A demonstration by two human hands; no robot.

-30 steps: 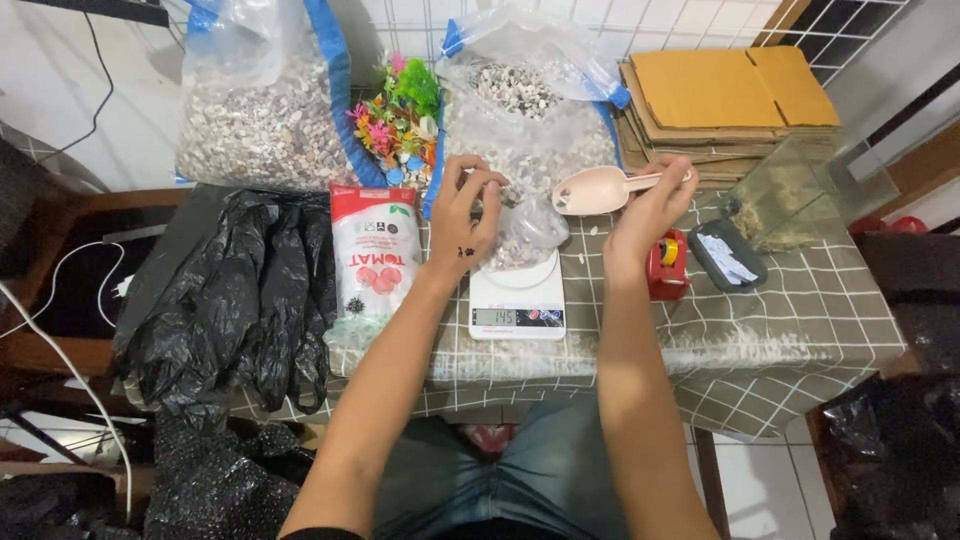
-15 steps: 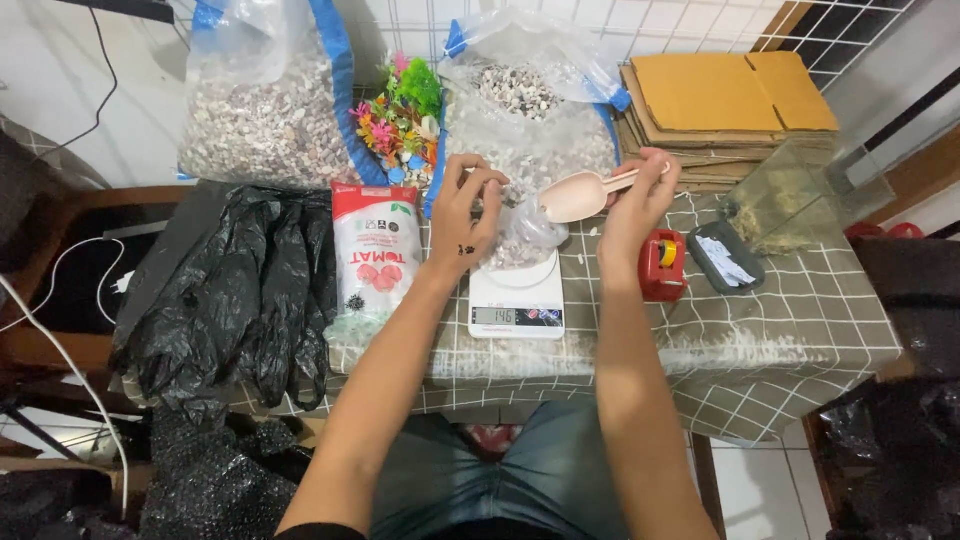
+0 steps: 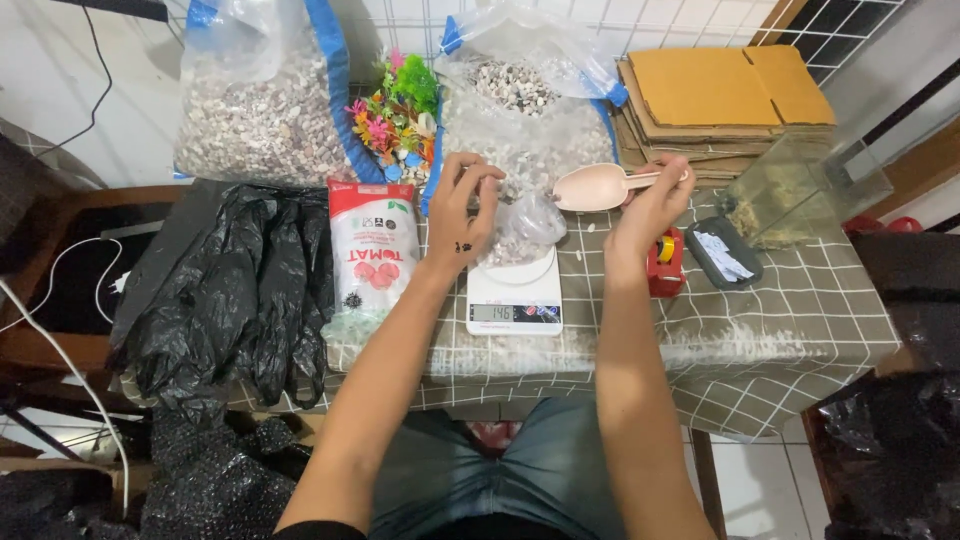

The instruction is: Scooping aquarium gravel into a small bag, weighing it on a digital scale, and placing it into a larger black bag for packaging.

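My left hand [image 3: 462, 208] pinches the rim of a small clear plastic bag [image 3: 528, 232] holding pebbles, which rests on a white digital scale [image 3: 514, 298]. My right hand [image 3: 652, 200] grips the handle of a pale beige spoon [image 3: 596, 186], its bowl hovering just right of and above the small bag. Behind both hands stands a large open clear bag of mixed pebbles [image 3: 520, 110] with blue edging.
A second big pebble bag [image 3: 262, 100] stands at back left, colourful plastic plants [image 3: 398, 118] between the bags. A red-and-white pouch [image 3: 372, 262] and black plastic bags [image 3: 230, 290] lie left. Flat cardboard [image 3: 725, 95], a glass tank [image 3: 805, 190], a red item [image 3: 664, 264] and a dark tray [image 3: 722, 254] sit right.
The spoon has dropped slightly and shifted left toward the small bag. My left hand stays on the bag's rim over the scale.
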